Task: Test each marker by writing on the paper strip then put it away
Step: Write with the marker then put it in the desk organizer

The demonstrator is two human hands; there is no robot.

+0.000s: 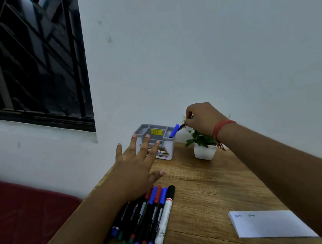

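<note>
Lying nearest, at the desk's (212,191) front right, paper strip (270,224), white, two faint blue scribbles at its left end. Left of the strip, well apart from it, row of markers (146,219) side by side, caps pointing away toward the organizer; caps red, blue, black, with one white-barrelled marker (164,220) at the row's right edge, nearest the strip. Left hand (136,171) hovers beyond and partly over the row's far end, palm down, fingers spread wide, gripping nothing; cannot tell if it touches the desk. Farther back, grey organizer (159,141) with several compartments, yellow sticker inside, label on front, partly hidden by left fingers. Blue-capped marker (174,130) stands tilted in the organizer's right-hand compartment, cap down, tail up. Right hand (202,119), red thread at wrist, fingers curled and pinching the marker's dark tail end. Just right of the organizer, small green plant in white pot (204,151), under the right wrist. White wall behind, barred window far left.
</note>
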